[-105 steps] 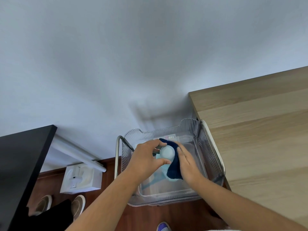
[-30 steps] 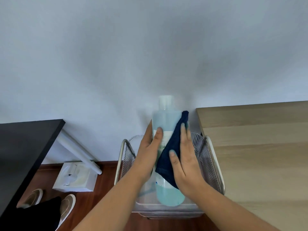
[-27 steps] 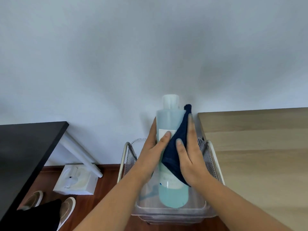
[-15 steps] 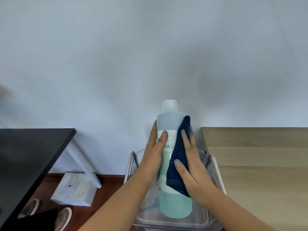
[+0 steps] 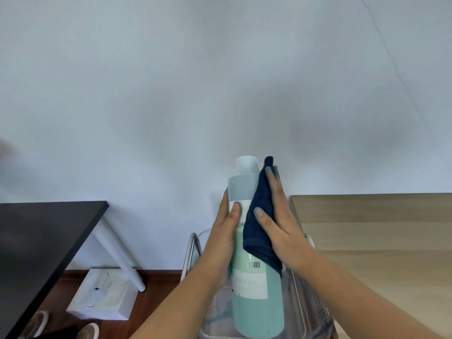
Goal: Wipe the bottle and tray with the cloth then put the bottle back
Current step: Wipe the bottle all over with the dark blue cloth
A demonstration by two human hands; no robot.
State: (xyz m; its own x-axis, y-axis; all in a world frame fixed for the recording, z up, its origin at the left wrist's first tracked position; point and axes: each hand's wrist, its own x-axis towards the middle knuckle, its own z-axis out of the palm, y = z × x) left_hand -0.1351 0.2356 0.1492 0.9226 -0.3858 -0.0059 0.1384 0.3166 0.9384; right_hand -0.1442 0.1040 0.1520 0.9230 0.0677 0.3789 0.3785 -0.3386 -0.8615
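Head view:

- The bottle (image 5: 258, 304) stands upright at centre, near the lower edge. It is translucent, filled with pale blue-green liquid, fitted with a white cap (image 5: 246, 164), and carries a white label with a barcode.
- Its lower part sits inside the outline of the clear plastic tray (image 5: 315, 304). Whether the base touches the tray floor cannot be determined.
- The tray rests in a metal wire frame (image 5: 193, 250).
- The left hand (image 5: 223, 241) grasps the left side of the bottle. Its fingers wrap behind the body and the thumb lies on the label.
- The right hand (image 5: 281, 231) lies flat against the right side of the bottle. Its fingers are extended and released, not clenched, and press the dark blue cloth (image 5: 259, 223) against the bottle.
- The cloth covers the bottle from the shoulder down to the barcode. Its upper corner projects past the fingertips, beside the cap.
- A wooden bench (image 5: 379, 241) adjoins the tray on the right.
- A black bench (image 5: 36, 241) with a white leg (image 5: 117, 253) stands at left.
- On the wood floor (image 5: 156, 289) beneath it are a white box (image 5: 102, 294) and a pair of shoes (image 5: 89, 330).
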